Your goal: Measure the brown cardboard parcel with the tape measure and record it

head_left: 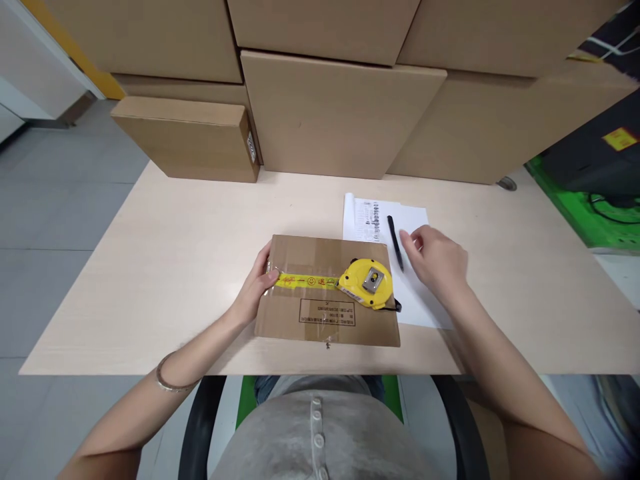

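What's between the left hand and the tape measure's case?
In the head view, the yellow tape blade spans from the left hand to the case, across the cardboard box.

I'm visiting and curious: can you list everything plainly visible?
table: 1, pale, centre
small box: 1, brown, centre
strip: 1, yellow, across small box
tape measure: 1, yellow, on small box
papers: unclear count, white, on table
pen: 1, black, on papers
large boxes: at least 6, brown, back
smaller carton: 1, brown, back left
floor: 1, grey, left
green surface: 1, green, right
equipment: unclear count, black, right
chair: 1, black, bottom
bracelet: 1, silvery, left forearm
shirt: 1, grey, bottom centre
left hand: 1, bare, gripping small box
right hand: 1, bare, beside pen
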Available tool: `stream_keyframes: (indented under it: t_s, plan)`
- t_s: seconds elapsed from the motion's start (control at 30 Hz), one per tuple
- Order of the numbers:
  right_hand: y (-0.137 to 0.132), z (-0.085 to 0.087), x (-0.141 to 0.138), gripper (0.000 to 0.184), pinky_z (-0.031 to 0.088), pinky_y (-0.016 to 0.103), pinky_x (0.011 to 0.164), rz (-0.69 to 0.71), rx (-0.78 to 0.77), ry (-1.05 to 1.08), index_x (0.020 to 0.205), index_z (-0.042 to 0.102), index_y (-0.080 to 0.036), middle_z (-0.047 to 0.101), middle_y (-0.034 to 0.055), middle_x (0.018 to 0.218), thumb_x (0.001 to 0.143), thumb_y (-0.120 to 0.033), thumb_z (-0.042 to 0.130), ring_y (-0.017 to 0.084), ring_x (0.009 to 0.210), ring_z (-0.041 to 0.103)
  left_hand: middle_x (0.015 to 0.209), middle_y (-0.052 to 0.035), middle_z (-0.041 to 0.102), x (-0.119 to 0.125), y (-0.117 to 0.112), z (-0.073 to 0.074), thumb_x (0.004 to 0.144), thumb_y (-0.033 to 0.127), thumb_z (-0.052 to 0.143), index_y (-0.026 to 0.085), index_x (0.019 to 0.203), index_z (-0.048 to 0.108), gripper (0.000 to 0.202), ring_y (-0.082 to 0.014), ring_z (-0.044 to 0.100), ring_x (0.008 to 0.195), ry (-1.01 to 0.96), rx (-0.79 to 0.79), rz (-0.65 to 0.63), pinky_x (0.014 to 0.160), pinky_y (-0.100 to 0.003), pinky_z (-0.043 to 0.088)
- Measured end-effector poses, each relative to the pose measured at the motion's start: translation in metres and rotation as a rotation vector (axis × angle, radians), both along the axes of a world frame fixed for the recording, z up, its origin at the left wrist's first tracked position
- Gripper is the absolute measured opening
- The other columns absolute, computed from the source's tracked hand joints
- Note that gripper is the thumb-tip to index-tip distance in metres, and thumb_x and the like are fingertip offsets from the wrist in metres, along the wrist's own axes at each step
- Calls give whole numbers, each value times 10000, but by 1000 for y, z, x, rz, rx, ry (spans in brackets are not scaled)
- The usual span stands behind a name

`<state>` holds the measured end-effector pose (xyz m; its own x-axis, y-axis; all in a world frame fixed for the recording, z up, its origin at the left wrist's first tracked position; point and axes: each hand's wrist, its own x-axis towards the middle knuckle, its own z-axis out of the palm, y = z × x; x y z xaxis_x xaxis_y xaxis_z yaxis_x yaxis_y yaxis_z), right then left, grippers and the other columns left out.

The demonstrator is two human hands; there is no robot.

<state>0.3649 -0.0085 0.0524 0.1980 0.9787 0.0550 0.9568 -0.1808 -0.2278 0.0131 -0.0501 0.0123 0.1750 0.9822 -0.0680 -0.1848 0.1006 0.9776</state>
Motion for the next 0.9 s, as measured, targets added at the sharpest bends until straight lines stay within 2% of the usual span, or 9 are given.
stream_keyframes:
  t_s: [0.1,0.2,0.27,0.33,0.43,0.53,0.73,0.8,0.9]
  plan:
    - [-29,21,-17,538,509,517,957,346,332,30,1203,729,-163,779,175,1142,1067,-521,350,350,1093,704,1786,38,302,-10,8,-8,920,567,710,455,1592,467,724,-369,135,1687,141,198,1,1389,-555,84]
    - [-54,31,-38,570,412,635,1152,642,420,-32,1323,688,-161,746,182,1314,1076,-580,391,389,1297,638,1774,32,322,-19,16,-11,968,558,659,447,1493,600,540,-372,98,1691,287,391,-72,1376,-607,37]
    - [-65,33,-50,592,360,699,1203,697,401,-6,1315,667,-147,720,209,1364,1043,-636,476,422,1363,605,1773,29,320,-23,20,-12,988,558,628,422,1412,674,447,-373,88,1691,323,441,-127,1364,-635,70]
    - [-71,32,-57,597,404,716,1184,692,337,115,1316,631,-159,716,213,1365,997,-660,574,432,1383,602,1763,19,339,-23,23,-13,974,584,635,414,1371,695,436,-378,129,1681,294,432,-152,1350,-654,121]
    - [-75,35,-66,572,639,572,947,643,176,385,1375,553,-211,757,164,1277,963,-583,690,369,1224,726,1719,13,408,-19,26,-15,976,685,542,406,1299,731,466,-377,213,1655,174,362,-146,1343,-651,157]
    - [-66,45,-84,457,684,425,753,680,126,556,1352,557,-246,780,110,1202,974,-440,722,285,989,799,1648,11,500,-14,27,-11,1017,738,334,376,1217,775,605,-347,274,1634,52,276,-132,1358,-601,158]
    - [-27,61,-145,386,632,451,1003,1022,120,566,1390,544,-289,728,84,1361,1023,-333,656,265,1203,736,1394,-77,675,-9,24,-7,905,897,394,283,1172,763,764,-372,496,1476,-104,23,-50,1288,-563,328]
    - [-21,60,-157,378,615,460,1039,1070,78,554,1400,542,-287,712,87,1397,1031,-280,626,260,1231,723,1304,-82,698,-9,23,-10,872,914,436,275,1221,729,784,-366,566,1389,-138,-56,-12,1242,-556,385]
    - [-22,57,-158,396,611,464,1049,1074,51,537,1427,547,-276,715,93,1399,1037,-244,607,260,1234,723,1313,-82,682,-13,24,-14,904,894,388,266,1228,726,783,-359,517,1435,-116,-21,-37,1272,-527,342]
